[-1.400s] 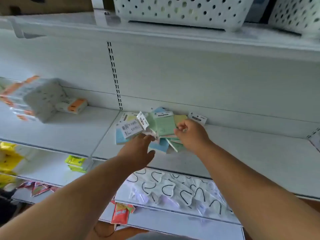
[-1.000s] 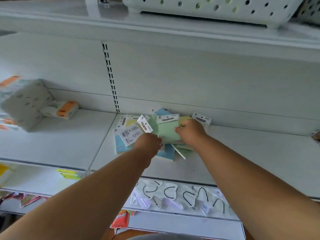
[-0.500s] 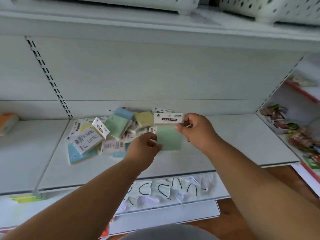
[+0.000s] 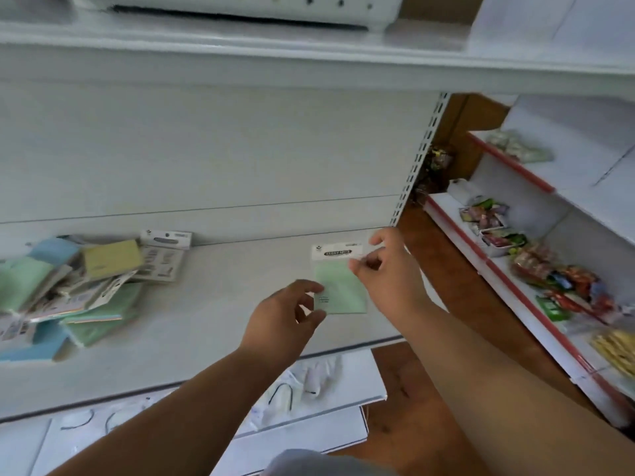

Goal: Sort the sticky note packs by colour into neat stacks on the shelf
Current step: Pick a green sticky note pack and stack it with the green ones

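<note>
A green sticky note pack (image 4: pixel 341 290) with a white header card is over the right part of the white shelf (image 4: pixel 220 304); whether it rests on the shelf I cannot tell. My right hand (image 4: pixel 385 273) pinches its top right corner at the header. My left hand (image 4: pixel 285 321) holds its lower left edge between thumb and fingers. A jumbled pile of sticky note packs (image 4: pixel 68 286) in green, blue and yellow lies at the shelf's left, with a yellow pack (image 4: pixel 111 258) on top and a blue pack (image 4: pixel 34 341) at the front.
A white perforated basket (image 4: pixel 240 8) stands on the shelf above. The shelf below holds white packets with black loops (image 4: pixel 285 393). At the right, a red-edged rack (image 4: pixel 515 266) carries snack packets. Brown floor shows between the two units.
Both hands have carried the green pack to the right, away from the pile, to the shelf's right part. The view has swung right, so the pile now sits at the left.
</note>
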### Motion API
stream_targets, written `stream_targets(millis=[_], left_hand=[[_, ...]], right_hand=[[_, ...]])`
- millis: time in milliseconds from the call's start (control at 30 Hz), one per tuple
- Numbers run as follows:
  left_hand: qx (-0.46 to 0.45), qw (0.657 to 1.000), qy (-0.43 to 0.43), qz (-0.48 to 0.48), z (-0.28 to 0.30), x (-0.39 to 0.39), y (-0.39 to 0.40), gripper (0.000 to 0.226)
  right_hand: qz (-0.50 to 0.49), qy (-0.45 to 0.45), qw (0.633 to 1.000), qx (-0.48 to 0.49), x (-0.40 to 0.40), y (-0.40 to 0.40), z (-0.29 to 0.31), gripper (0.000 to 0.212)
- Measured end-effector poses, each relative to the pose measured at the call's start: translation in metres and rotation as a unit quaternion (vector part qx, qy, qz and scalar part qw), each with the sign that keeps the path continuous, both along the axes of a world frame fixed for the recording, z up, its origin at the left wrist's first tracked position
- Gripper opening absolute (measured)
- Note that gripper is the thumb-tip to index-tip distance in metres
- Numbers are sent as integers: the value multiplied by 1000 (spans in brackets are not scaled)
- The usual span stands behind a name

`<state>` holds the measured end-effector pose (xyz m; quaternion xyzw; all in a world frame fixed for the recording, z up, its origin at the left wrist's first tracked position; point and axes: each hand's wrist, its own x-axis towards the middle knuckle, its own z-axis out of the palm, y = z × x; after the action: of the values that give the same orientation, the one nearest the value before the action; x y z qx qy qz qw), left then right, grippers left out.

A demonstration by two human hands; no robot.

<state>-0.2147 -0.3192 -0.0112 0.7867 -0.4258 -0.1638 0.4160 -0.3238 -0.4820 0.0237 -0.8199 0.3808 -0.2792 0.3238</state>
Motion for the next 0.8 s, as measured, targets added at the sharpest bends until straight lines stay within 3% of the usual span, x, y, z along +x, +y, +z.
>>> stream_targets(millis=[167,267,500,800], left_hand=[[20,1000,-9,4,-5,-19,-51,34],[49,999,-17,-14,-11,-18,-74,38],[128,980,-145,-49,-14,-24,-144,42],[241,946,-209,54,-28,-37,-215,33]], right_hand=[[43,51,998,-18,-28,-51,-8,10],[48,69,996,-7,-31,-75,-12,11],[38,128,989,-57,-26,-139,-15,14],[178,213,955,-102,11,-228,-45,13]])
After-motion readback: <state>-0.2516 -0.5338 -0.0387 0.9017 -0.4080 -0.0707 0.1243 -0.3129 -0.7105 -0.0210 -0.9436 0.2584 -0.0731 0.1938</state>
